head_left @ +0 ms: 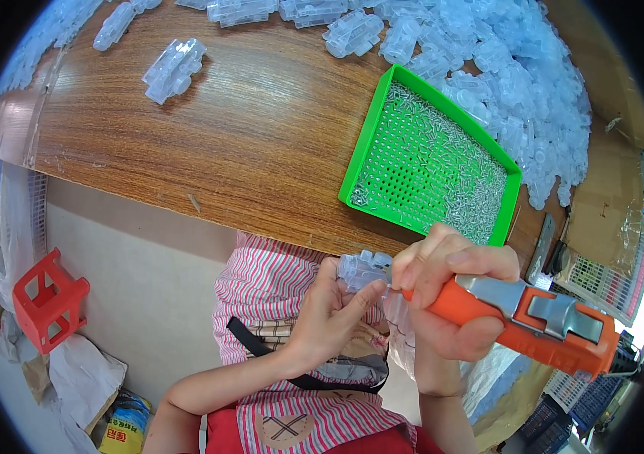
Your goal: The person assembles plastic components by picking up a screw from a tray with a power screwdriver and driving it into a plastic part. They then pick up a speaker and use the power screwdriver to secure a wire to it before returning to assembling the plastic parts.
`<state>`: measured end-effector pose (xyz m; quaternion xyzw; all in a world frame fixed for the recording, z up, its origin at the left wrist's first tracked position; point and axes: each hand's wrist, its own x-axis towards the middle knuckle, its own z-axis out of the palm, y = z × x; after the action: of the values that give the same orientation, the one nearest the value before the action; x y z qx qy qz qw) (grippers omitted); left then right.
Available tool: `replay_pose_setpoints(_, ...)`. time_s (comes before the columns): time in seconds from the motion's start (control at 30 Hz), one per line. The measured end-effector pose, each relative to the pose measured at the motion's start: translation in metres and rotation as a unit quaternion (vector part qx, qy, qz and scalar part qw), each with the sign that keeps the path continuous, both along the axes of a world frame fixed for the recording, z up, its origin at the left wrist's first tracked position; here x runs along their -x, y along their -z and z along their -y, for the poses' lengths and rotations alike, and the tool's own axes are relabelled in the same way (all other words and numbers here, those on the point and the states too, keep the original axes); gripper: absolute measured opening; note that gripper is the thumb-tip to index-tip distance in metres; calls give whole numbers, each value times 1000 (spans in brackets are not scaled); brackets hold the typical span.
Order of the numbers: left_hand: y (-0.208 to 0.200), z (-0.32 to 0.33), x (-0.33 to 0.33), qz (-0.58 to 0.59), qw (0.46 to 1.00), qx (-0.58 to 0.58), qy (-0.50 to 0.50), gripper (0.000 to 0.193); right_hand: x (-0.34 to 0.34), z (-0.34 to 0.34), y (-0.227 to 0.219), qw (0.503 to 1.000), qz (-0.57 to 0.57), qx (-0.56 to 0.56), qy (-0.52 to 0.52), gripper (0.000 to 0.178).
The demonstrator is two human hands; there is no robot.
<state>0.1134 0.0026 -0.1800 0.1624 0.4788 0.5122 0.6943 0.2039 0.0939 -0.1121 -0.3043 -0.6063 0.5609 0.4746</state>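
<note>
My left hand (331,314) grips a clear plastic part (361,270) between thumb and fingers, just off the table's front edge. In my right hand (451,291) is an orange power screwdriver (549,344) with a silver metal lever on its body. Its narrow front end points left at the part, close beside my left thumb; my fingers hide whether the tip touches. Just beyond the right hand stands a green perforated tray (354,178), holding a spread of small silver screws or pins (477,189).
Many similar clear plastic parts (519,98) are heaped behind and right of the tray. One lone part (174,69) lies on the brown wooden table (246,144). A dark flat bar (541,246) rests at the right. A red stool (49,299) stands on the floor at left.
</note>
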Motion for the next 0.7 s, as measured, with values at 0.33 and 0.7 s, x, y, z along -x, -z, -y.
replay_pose_setpoints(0.33, -3, -5, -3, 34, 998, 4, -49, 22, 8, 4, 11, 998, -14, -61, -6, 55)
replay_pose_setpoints(0.7, 7, 2, -4, -17, 1000, -12, -3, 23, -1, -1, -2, 999, 25, 21, -42, 65)
